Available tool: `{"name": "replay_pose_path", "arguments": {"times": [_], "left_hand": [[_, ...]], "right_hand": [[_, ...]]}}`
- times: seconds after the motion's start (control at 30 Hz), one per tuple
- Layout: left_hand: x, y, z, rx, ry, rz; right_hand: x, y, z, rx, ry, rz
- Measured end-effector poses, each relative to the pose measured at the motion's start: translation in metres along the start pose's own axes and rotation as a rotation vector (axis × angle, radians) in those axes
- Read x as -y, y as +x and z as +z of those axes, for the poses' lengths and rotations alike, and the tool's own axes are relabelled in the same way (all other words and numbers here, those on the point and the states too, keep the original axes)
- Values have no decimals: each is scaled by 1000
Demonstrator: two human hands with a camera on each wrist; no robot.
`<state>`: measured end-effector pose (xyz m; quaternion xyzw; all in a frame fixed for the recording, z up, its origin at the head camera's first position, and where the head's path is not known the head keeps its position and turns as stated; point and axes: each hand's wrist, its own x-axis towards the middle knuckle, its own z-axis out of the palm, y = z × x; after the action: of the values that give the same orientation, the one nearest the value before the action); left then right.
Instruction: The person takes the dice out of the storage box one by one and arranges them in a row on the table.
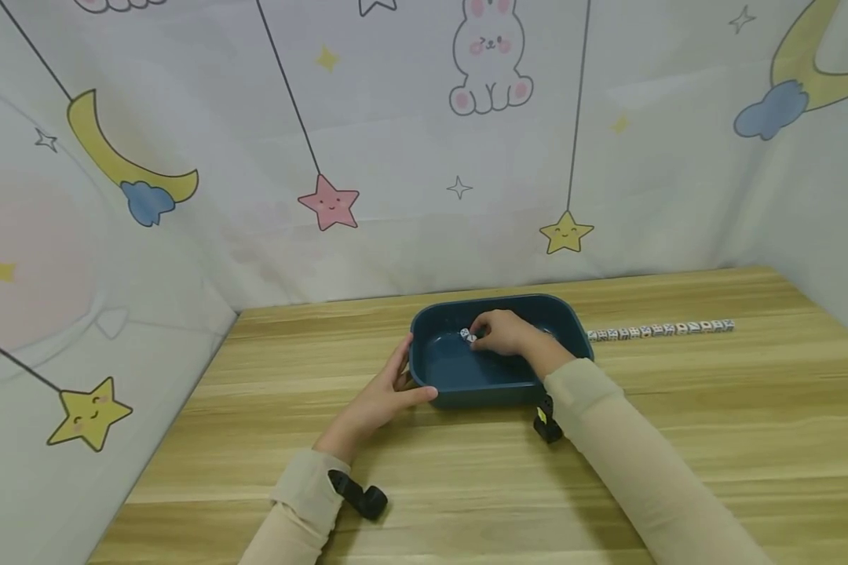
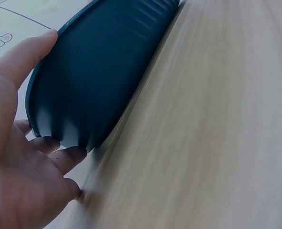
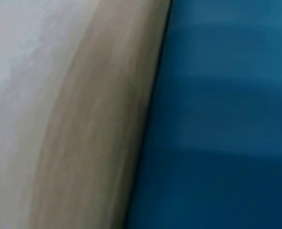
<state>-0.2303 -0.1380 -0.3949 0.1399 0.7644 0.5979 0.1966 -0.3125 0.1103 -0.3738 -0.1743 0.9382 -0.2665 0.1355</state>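
Observation:
In the head view a dark blue rectangular plastic bin (image 1: 498, 398) sits on the table. My left hand (image 1: 378, 404) rests against its near left corner, fingers along the left end and thumb at the front; in the left wrist view the fingertips touch the bin's outer wall. My right hand (image 1: 507, 333) reaches down inside the bin, fingers bent, and pinches a small white die (image 1: 472, 338) at its fingertips. A second die (image 1: 464, 333) lies right beside it. The right wrist view shows only the bin's blurred wall (image 3: 217, 114) and the table, with the hand out of sight.
A straight row of small white dice (image 1: 657, 330) runs rightward on the wood-grain table (image 1: 254, 408) from the bin's right side. Behind stands a white cloth backdrop (image 1: 410, 157) printed with stars, moons and a rabbit. Black wrist cameras are strapped at both sleeves.

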Motion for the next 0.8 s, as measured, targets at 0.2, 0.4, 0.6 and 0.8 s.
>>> {"name": "replay_pose_path", "arguments": {"times": [0.2, 0.4, 0.6, 0.8], "left_hand": [[0, 0, 1, 1, 3, 4], [0, 2, 0, -6, 4, 12], [2, 2, 1, -7, 17, 19], [2, 3, 1, -11, 18, 22]], "right_hand": [[1, -1, 2, 10, -5, 9], [1, -2, 0, 7, -11, -16], [4, -10, -10, -12, 12, -70], [0, -23, -26, -33, 30, -143]]}}
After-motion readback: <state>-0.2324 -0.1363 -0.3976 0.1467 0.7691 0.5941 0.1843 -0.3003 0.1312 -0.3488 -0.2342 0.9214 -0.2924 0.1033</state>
